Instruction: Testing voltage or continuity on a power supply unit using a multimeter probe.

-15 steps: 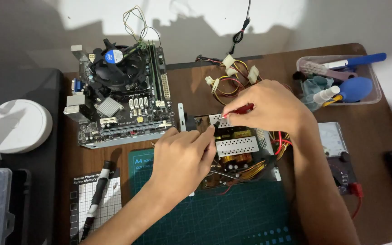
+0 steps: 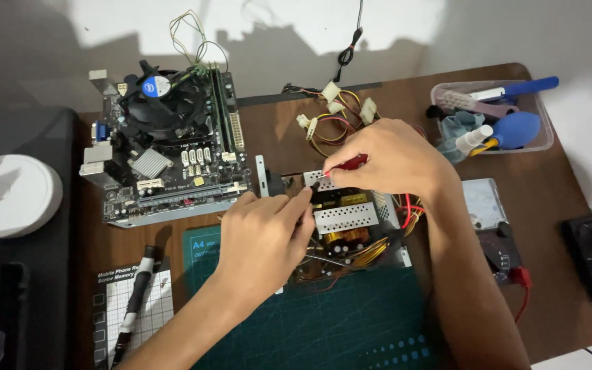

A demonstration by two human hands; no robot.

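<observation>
At frame centre, the right hand (image 2: 392, 159) grips one red screwdriver (image 2: 342, 166); the left hand (image 2: 263, 236) pinches its tip over one open power supply (image 2: 351, 223). One motherboard (image 2: 166, 154) lies upper left.

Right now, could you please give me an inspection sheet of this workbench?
Surface: brown table, with a green cutting mat at the front.
Job's things: open power supply board on the mat edge; red-handled screwdriver with its tip at the board.
Clutter: motherboard with fan at left; pen on a gridded pad; clear tray with a blue blower and brush; multimeter at right.
Grippers: right hand holds the screwdriver; left hand has its fingers pinched at the board by the tip.
Cables: bundle with white plugs behind the board; red lead by the multimeter.
Surroundings: white wall; white round object at left.
</observation>
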